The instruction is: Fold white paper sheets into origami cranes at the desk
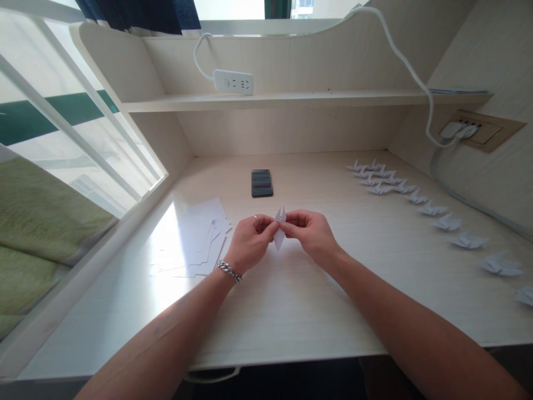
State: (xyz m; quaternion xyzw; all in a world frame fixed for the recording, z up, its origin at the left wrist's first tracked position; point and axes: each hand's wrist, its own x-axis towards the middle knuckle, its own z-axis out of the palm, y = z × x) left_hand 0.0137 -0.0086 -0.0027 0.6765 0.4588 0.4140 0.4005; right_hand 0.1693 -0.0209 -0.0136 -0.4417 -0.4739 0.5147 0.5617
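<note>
A small piece of folded white paper is held upright over the middle of the desk, narrow and pointed at both ends, with two tips at the top. My left hand, wearing a ring and a chain bracelet, pinches it from the left. From the other side my right hand grips it between thumb and fingers. Both thumbs meet near its middle and cover part of the folds. Loose white paper sheets lie to the left of my left hand.
Several folded paper cranes line the desk's right side. A dark phone-like object, partly blurred, lies beyond my hands. A power strip hangs at the shelf; a white cable runs to the wall socket.
</note>
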